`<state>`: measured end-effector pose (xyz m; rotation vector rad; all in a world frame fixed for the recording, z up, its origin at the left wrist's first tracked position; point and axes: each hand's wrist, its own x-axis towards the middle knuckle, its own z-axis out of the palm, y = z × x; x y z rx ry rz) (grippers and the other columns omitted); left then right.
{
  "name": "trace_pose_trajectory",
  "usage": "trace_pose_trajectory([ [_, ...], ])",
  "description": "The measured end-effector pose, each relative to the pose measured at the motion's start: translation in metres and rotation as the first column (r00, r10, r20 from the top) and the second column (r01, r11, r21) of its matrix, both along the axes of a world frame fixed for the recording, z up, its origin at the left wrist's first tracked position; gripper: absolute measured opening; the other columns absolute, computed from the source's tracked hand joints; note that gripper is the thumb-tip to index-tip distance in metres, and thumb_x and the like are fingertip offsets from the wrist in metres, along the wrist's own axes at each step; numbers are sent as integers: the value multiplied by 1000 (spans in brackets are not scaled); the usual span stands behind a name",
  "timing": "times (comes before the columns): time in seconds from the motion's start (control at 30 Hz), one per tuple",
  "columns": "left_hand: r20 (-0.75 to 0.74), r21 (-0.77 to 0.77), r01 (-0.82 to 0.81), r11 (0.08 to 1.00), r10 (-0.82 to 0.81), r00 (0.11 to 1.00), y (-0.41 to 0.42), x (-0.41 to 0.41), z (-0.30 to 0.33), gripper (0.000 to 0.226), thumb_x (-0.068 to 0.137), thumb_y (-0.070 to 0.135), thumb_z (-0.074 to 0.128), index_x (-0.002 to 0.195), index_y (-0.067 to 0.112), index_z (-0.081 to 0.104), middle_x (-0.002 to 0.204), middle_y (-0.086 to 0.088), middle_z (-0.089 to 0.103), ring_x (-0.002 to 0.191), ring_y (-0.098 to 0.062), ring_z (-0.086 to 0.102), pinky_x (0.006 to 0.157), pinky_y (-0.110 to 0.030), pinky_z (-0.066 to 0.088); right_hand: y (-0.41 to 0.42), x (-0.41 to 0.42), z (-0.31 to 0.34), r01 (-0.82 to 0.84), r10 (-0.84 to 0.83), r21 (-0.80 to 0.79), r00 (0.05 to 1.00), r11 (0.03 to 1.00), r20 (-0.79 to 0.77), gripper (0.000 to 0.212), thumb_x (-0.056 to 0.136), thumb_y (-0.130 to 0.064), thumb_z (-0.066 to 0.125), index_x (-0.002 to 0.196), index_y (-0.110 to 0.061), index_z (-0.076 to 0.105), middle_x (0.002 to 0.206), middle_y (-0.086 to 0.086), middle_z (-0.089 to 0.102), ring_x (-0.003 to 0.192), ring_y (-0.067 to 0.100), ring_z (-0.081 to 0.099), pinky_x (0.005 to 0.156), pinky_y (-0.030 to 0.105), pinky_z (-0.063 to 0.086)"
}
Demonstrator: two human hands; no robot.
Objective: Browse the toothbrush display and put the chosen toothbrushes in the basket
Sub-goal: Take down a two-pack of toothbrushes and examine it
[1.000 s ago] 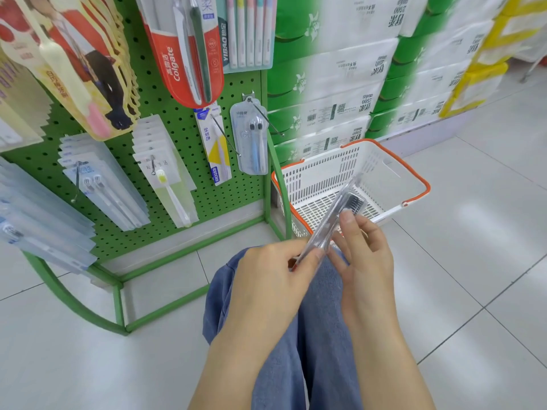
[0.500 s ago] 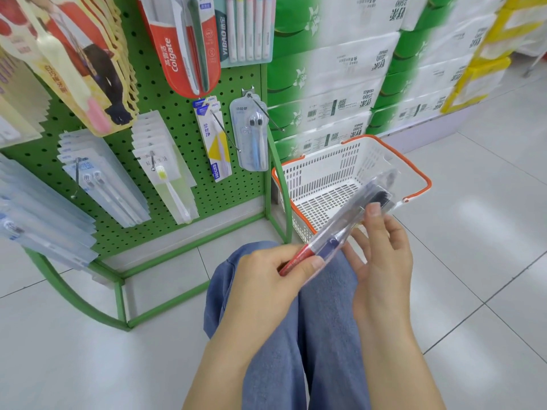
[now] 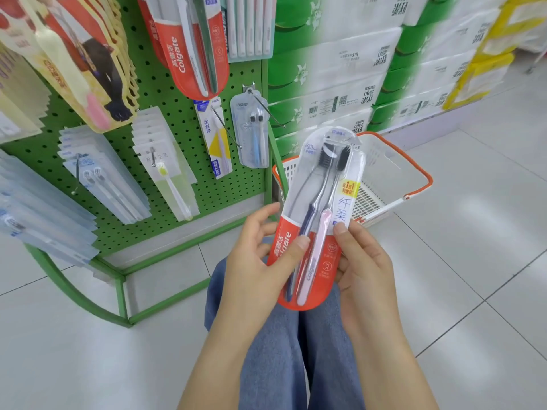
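A red and clear Colgate toothbrush pack (image 3: 321,208) with a dark blue and a pink brush faces me, front side up, above my knees. My left hand (image 3: 257,258) grips its lower left edge, thumb lying across the red part. My right hand (image 3: 362,261) holds the lower right edge, thumb on the front. Behind the pack stands a white basket with an orange rim (image 3: 414,165) on the floor; the pack hides most of its inside. The green pegboard display (image 3: 177,119) at left carries several hanging toothbrush packs.
Stacked green and white tissue packs (image 3: 340,69) form a wall behind the basket, with yellow packs (image 3: 479,75) further right. The display's green frame (image 3: 121,294) stands on pale floor tiles. My legs in blue jeans (image 3: 275,335) are below the hands.
The pack was edge-on a second ago; both hands have turned it flat so its front faces me, and raised it closer. The view has moved in slightly.
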<state>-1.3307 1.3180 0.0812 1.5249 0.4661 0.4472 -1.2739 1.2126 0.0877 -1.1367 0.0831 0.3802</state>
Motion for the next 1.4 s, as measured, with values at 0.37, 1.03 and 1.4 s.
trace_pose_trajectory([
  [0.37,48,143,-63,988,56,997,-6,1,0,48,82,6,75,125,24,61,108,23,70,101,6,64,84,-9,46,-3,1,6,-15,15,-9,999,1000,47,27,82,-23,60,104,-12,71,91,12,73,71,18,64,58,24,55],
  [1.03,13,100,-65,993,64,998,-5,-2,3,26,97,19,58,118,33,64,118,21,67,112,5,60,92,-13,46,-7,2,7,-122,123,-25,991,992,58,24,87,-16,57,104,-13,73,89,4,73,69,13,62,61,21,53],
  [1.4,-142,446,-72,892,150,979,-18,-4,5,39,73,49,65,110,39,69,93,22,65,90,6,60,82,-11,44,-7,0,10,-34,34,-2,996,999,81,29,85,-17,59,111,-13,70,105,11,73,84,18,68,68,27,58],
])
